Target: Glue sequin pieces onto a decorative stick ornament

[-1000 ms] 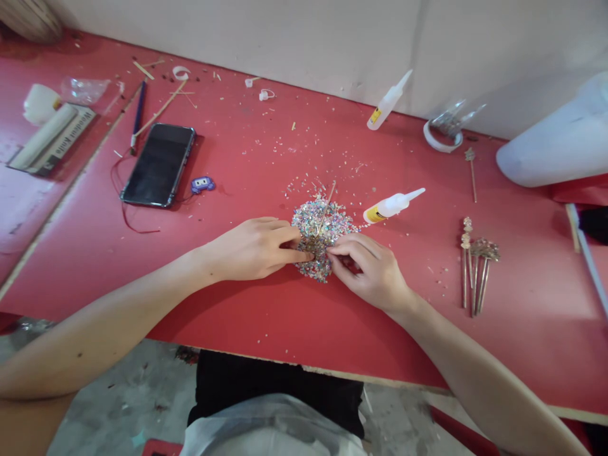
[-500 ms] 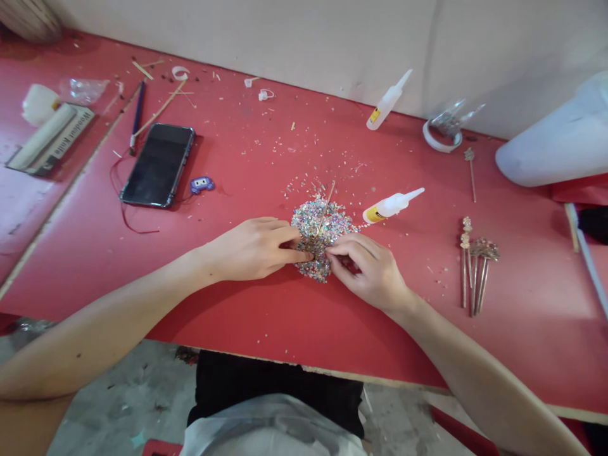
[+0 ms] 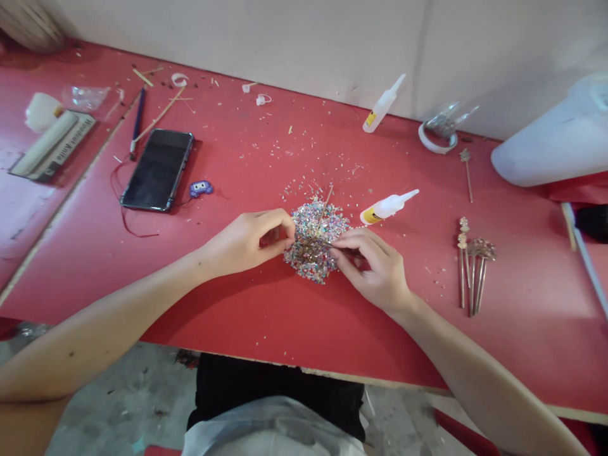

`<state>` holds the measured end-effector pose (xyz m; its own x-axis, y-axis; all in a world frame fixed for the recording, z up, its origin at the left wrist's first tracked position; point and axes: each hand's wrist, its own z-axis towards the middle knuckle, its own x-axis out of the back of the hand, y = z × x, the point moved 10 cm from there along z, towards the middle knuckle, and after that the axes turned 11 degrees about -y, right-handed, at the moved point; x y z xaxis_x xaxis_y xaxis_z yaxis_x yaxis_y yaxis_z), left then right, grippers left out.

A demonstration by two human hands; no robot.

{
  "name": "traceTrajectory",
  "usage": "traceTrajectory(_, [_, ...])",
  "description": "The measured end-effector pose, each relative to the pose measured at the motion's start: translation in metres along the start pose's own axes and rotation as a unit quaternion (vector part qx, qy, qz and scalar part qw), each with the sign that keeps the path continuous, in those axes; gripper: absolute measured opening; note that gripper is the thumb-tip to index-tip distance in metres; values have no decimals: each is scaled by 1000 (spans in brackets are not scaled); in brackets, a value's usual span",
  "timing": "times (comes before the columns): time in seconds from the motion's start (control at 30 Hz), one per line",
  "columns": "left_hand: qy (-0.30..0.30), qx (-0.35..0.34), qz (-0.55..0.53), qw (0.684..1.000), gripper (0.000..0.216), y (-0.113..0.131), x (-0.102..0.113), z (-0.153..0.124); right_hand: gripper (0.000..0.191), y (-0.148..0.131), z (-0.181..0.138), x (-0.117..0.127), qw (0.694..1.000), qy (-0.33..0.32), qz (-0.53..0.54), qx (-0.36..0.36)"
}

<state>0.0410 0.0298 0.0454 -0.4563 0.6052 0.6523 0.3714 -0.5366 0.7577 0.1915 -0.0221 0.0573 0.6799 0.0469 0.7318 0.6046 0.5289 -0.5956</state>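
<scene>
A small heap of multicoloured glitter flakes (image 3: 319, 235) lies in the middle of the red table (image 3: 285, 304). My left hand (image 3: 247, 240) rests at the heap's left edge, its fingertips pinched together on something I cannot make out. My right hand (image 3: 375, 266) is at the heap's right edge, fingers pinched on a thin stick (image 3: 317, 242) that reaches into the flakes. Another thin wooden stick (image 3: 325, 206) pokes out of the heap's far side.
A glue bottle (image 3: 387, 206) lies just right of the heap and another (image 3: 382, 104) near the wall. Several decorated sticks (image 3: 472, 272) lie at the right. A phone (image 3: 158, 169), a purple charm (image 3: 201, 187), a pen and a boxed knife sit at the left.
My left fingers have curled from flat on the heap into a pinch at its left edge. My right hand has shifted slightly, its stick now reaching across the flakes.
</scene>
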Motion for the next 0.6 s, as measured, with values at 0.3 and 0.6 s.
traceTrajectory(0.3, [-2, 10, -141, 990, 8, -9, -8, 2, 14, 10, 1, 5, 999, 8, -18, -30])
traceTrajectory(0.6, [-32, -86, 44, 995, 27, 18, -12, -3, 2, 20, 2, 14, 983, 2, -180, -41])
